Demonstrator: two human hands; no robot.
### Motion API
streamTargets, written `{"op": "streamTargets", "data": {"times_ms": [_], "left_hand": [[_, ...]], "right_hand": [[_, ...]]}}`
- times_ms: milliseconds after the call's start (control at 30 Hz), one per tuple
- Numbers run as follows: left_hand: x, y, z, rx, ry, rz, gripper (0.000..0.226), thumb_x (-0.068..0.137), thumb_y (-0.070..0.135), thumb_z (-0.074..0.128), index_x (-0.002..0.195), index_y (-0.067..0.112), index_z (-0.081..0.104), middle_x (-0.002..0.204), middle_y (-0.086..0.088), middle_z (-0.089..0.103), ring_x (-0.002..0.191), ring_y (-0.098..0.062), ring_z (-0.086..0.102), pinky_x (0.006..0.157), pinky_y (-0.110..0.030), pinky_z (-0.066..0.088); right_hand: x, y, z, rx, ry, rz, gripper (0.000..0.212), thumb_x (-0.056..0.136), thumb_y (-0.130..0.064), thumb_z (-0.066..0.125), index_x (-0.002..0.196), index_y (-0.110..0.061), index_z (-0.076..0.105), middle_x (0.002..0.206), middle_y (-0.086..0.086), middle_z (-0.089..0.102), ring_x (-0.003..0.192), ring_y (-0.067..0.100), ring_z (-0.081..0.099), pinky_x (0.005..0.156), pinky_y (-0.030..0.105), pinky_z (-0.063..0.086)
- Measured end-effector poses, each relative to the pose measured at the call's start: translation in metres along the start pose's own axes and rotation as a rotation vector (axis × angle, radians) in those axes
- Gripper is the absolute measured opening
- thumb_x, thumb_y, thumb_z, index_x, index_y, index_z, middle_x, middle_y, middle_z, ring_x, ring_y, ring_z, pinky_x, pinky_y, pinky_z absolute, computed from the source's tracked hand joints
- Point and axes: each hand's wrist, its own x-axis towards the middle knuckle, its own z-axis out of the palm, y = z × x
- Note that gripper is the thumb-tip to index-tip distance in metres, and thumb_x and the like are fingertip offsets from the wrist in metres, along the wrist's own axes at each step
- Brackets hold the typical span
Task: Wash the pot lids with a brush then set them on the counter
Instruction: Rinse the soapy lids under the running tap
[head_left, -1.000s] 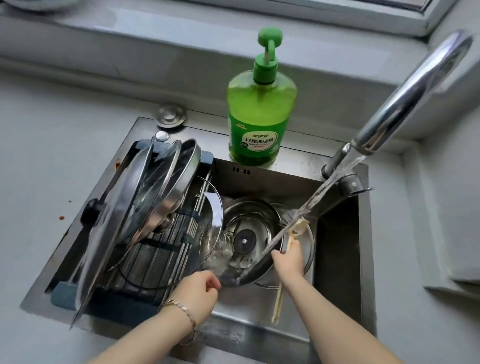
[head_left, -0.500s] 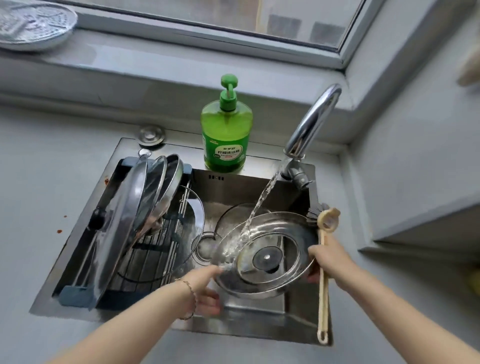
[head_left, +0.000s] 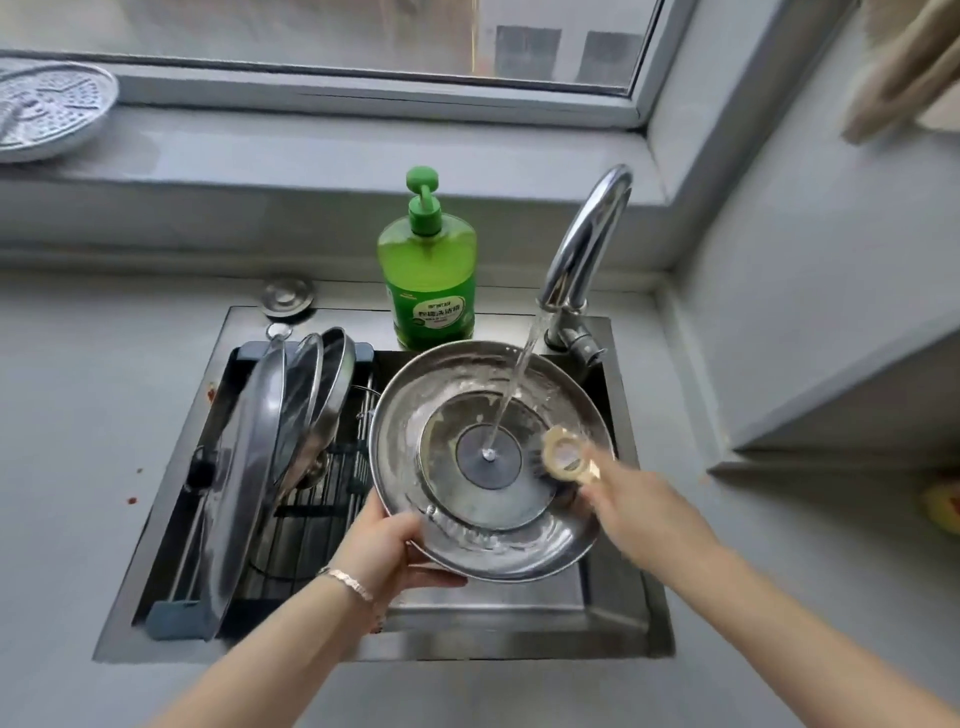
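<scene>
The left hand and right hand are bare, so too the left forearm and right forearm. A thin, silvery metal link bracelet circles the left wrist — small flat links, catching light.

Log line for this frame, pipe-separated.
phase: scrubbing | left hand: holds pot lid rim | right hand: holds brush on lid | faucet: running

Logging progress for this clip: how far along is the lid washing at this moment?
Done: nothing visibly; no lid lies on the counter. In hand: the left hand holds a steel lid under the stream from the faucet while the right hand scrubs it with the brush. Left: setting this lid down, plus the lids standing in the sink rack, whose washed state I cannot tell.
</scene>
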Motion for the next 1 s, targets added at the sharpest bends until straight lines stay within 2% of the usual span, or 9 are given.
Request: {"op": "streamTargets", "data": {"times_ms": [167, 300, 433, 567, 700, 800, 867, 933, 1000], "left_hand": [[-0.008, 0.004, 0.000, 0.019, 0.009, 0.089, 0.056, 0.078, -0.023, 0.034, 0.101, 0.026, 0.049, 0.097, -0.019, 0.064, 0.067, -0.040, 0.068, 0.061, -0.065, 0.051], [-0.012, 0.007, -0.003, 0.016, 0.021, 0.109, 0.055, 0.080, -0.021, 0.035, 0.102, 0.028, 0.049, 0.100, -0.016, 0.064, 0.072, -0.038, 0.069, 0.062, -0.066, 0.051], [-0.015, 0.006, 0.000, 0.006, 0.025, 0.115, 0.058, 0.063, -0.016, 0.048, 0.103, 0.026, 0.051, 0.088, -0.014, 0.069, 0.070, -0.040, 0.068, 0.061, -0.066, 0.050], [-0.017, 0.008, 0.001, 0.035, 0.023, 0.110, 0.053, 0.080, -0.021, 0.036, 0.107, 0.022, 0.050, 0.102, -0.019, 0.064, 0.074, -0.039, 0.068, 0.057, -0.058, 0.054], [-0.019, 0.005, 0.009, 0.058, 0.018, 0.078, 0.054, 0.078, -0.022, 0.036, 0.113, 0.017, 0.048, 0.099, -0.023, 0.064, 0.064, -0.036, 0.068, 0.045, -0.045, 0.054], [-0.023, 0.002, 0.017, 0.148, -0.011, 0.054, 0.050, 0.079, -0.018, 0.037, 0.112, 0.018, 0.047, 0.092, -0.024, 0.064, 0.062, -0.037, 0.067, 0.048, -0.050, 0.055], [-0.025, 0.003, 0.019, 0.201, -0.015, 0.056, 0.045, 0.080, -0.016, 0.039, 0.106, 0.019, 0.047, 0.092, -0.023, 0.063, 0.063, -0.037, 0.066, 0.053, -0.054, 0.055], [-0.027, 0.005, 0.016, 0.219, -0.002, 0.059, 0.043, 0.080, -0.015, 0.038, 0.103, 0.021, 0.047, 0.097, -0.024, 0.062, 0.063, -0.036, 0.066, 0.051, -0.051, 0.055], [-0.029, 0.007, 0.012, 0.234, 0.019, 0.060, 0.042, 0.080, -0.016, 0.037, 0.102, 0.020, 0.046, 0.098, -0.024, 0.061, 0.059, -0.033, 0.066, 0.048, -0.047, 0.055]], "right_hand": [[0.015, -0.038, 0.020, 0.135, -0.159, -0.189, 0.046, 0.096, -0.036, 0.044, 0.141, -0.039, 0.034, 0.081, -0.006, 0.059, 0.059, 0.009, 0.046, 0.056, 0.024, 0.038], [0.031, -0.028, 0.008, 0.224, -0.048, -0.034, 0.042, 0.093, -0.036, 0.049, 0.134, -0.042, 0.045, 0.087, -0.007, 0.059, 0.061, 0.008, 0.048, 0.055, 0.025, 0.035], [0.009, -0.039, 0.022, 0.328, -0.175, -0.132, 0.042, 0.092, -0.034, 0.050, 0.131, -0.046, 0.045, 0.062, -0.011, 0.051, 0.051, 0.006, 0.041, 0.051, 0.023, 0.032], [0.026, -0.014, 0.013, 0.290, -0.020, 0.029, 0.041, 0.091, -0.036, 0.049, 0.132, -0.044, 0.047, 0.064, -0.012, 0.050, 0.052, 0.007, 0.042, 0.052, 0.026, 0.034], [-0.001, -0.045, 0.024, 0.414, -0.169, -0.151, 0.042, 0.091, -0.035, 0.051, 0.132, -0.042, 0.046, 0.067, -0.014, 0.052, 0.052, 0.003, 0.037, 0.052, 0.023, 0.030], [0.021, -0.064, 0.018, 0.405, 0.009, -0.173, 0.043, 0.092, -0.037, 0.050, 0.134, -0.040, 0.045, 0.068, -0.017, 0.048, 0.053, -0.001, 0.034, 0.050, 0.021, 0.027], [0.041, -0.067, 0.011, 0.386, 0.059, -0.142, 0.042, 0.092, -0.038, 0.048, 0.133, -0.039, 0.046, 0.069, -0.015, 0.051, 0.060, 0.005, 0.045, 0.052, 0.024, 0.032], [0.057, -0.060, 0.009, 0.386, 0.090, -0.062, 0.042, 0.090, -0.037, 0.047, 0.132, -0.037, 0.049, 0.098, -0.006, 0.065, 0.087, 0.017, 0.058, 0.069, 0.028, 0.045], [0.070, -0.047, 0.009, 0.363, 0.122, 0.049, 0.044, 0.089, -0.036, 0.047, 0.133, -0.035, 0.048, 0.124, 0.001, 0.061, 0.110, 0.024, 0.056, 0.085, 0.033, 0.047]]}}
